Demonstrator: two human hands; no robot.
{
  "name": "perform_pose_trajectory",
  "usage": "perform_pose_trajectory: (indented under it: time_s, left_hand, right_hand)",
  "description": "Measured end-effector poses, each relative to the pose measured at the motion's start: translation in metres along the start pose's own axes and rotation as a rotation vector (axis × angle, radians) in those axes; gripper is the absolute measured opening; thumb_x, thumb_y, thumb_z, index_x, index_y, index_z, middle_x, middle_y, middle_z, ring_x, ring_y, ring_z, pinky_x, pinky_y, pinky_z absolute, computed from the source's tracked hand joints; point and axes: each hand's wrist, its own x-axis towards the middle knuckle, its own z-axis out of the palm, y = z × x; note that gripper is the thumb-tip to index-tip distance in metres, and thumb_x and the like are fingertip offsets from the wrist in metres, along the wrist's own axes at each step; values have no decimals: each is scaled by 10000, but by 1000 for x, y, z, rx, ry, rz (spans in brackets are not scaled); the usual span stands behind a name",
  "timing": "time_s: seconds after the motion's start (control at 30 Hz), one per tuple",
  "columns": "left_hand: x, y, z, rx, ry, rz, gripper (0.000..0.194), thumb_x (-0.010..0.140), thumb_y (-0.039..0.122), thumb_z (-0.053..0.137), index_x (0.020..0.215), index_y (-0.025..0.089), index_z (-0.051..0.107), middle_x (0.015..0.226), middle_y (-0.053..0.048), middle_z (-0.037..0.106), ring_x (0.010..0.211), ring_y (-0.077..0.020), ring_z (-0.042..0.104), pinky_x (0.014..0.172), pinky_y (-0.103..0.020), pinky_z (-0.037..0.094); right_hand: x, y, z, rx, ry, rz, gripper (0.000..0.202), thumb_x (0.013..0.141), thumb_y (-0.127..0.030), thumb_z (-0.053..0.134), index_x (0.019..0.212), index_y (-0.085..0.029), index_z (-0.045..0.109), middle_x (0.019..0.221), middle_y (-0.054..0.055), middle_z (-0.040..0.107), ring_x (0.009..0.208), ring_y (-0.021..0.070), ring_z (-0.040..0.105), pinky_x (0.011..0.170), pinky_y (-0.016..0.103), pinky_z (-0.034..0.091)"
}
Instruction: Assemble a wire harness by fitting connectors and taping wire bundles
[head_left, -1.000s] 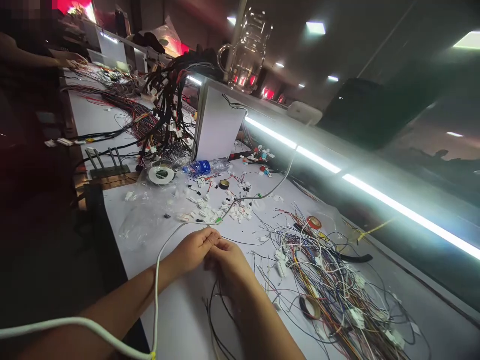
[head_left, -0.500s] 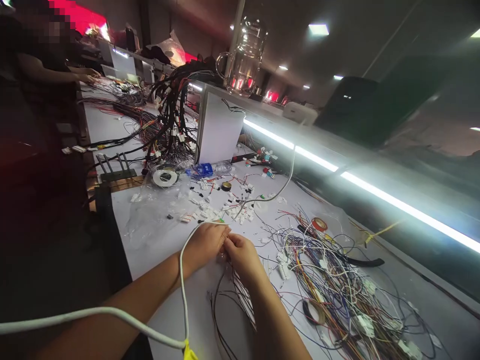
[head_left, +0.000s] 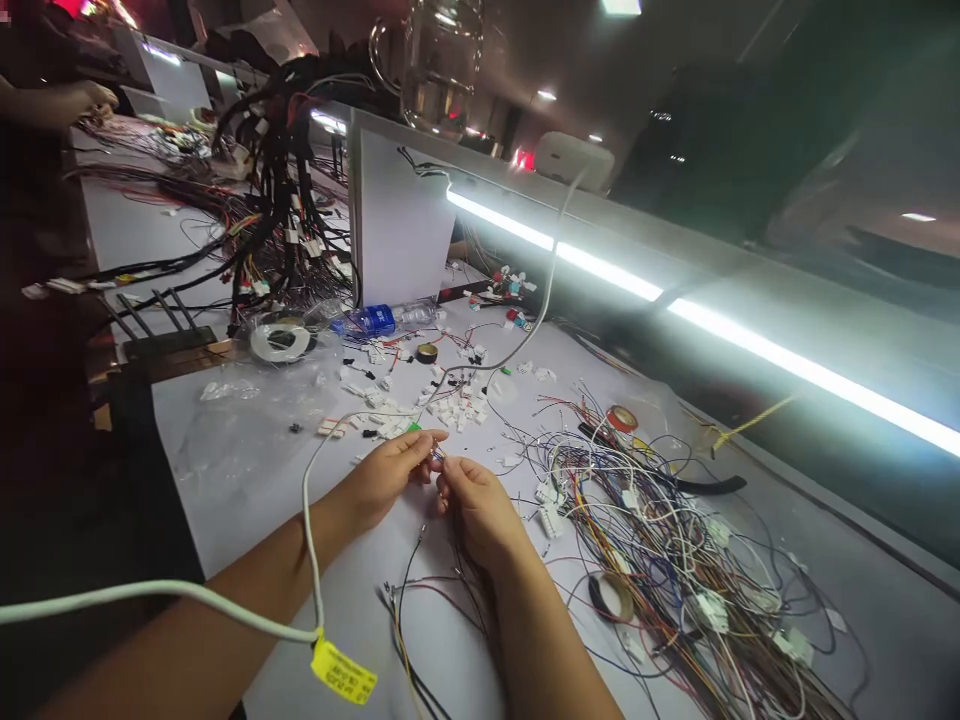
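My left hand [head_left: 391, 472] and my right hand [head_left: 480, 502] meet over the white table, fingertips close together. Thin dark wires [head_left: 459, 545] run down from my right hand, which pinches them near their ends. Between the fingertips shows a small light piece; my left hand is closed in a pinch there, but what it grips is mostly hidden. Below lie loose wires with metal terminals [head_left: 397, 610]. Just beyond the fingers, white plastic connectors [head_left: 457, 408] are scattered.
A tangled wire bundle [head_left: 660, 540] covers the right side, with a black tape roll [head_left: 611, 597] beside it. A white cable [head_left: 309, 510] with a yellow tag [head_left: 343, 672] crosses my left forearm. A plastic bottle [head_left: 375, 320] lies behind. At far left another person's hand [head_left: 94, 98] shows.
The view has shifted, so the scene sits further left and higher. My hands have turned so the fingertips and the small piece between them show more. The cable's yellow tag has come fully into view.
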Motion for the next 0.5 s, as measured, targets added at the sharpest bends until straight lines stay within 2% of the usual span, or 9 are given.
perform_pose_trajectory:
  time_s: [0.1, 0.17, 0.23, 0.33, 0.4, 0.5]
  left_hand:
    - [-3, 4, 1, 75, -33, 21, 467, 895, 490, 511, 1241, 182, 570, 1060, -93, 677, 869, -191, 627, 731, -320, 502]
    - [-7, 6, 4, 138, -59, 28, 513, 902, 508, 485, 1313, 202, 509, 1178, -115, 657, 888, -216, 649, 710, -341, 523]
    - [-10, 6, 6, 256, -60, 73, 512, 902, 509, 480, 1315, 209, 506, 1158, -110, 678, 908, -232, 662, 758, -371, 533]
    - [-8, 8, 3, 445, -23, 218, 444, 912, 486, 467, 1228, 198, 584, 1165, -102, 689, 1079, -246, 624, 963, -404, 468]
    - [0, 13, -6, 570, 41, 317, 433, 931, 467, 419, 1207, 187, 600, 1261, -107, 642, 1178, -248, 574, 1012, -403, 438]
    - [21, 31, -33, 931, 231, 414, 415, 927, 398, 389, 1216, 189, 602, 1287, -96, 626, 1213, -242, 548, 1035, -386, 416]
  right_hand:
    - [-1, 2, 4, -141, 6, -12, 406, 776, -567, 640, 706, -178, 549, 597, -47, 504, 518, 94, 489, 560, 234, 391]
    - [-2, 4, 7, -244, 8, -41, 416, 805, -580, 592, 683, -188, 524, 591, -47, 506, 524, 103, 498, 567, 243, 401]
    - [-3, 6, 9, -312, 6, -88, 407, 830, -565, 567, 675, -192, 523, 590, -43, 517, 537, 108, 503, 575, 244, 399]
    - [-3, 7, 8, -242, 30, -100, 354, 825, -534, 598, 742, -191, 576, 540, -59, 502, 511, 106, 494, 554, 234, 381]
    - [-1, 8, 6, -110, 80, -80, 339, 789, -519, 654, 838, -185, 617, 487, -85, 454, 452, 95, 471, 519, 224, 363]
    - [2, 8, 0, 48, 150, -84, 370, 753, -489, 712, 902, -157, 648, 449, -103, 410, 401, 76, 442, 499, 216, 357]
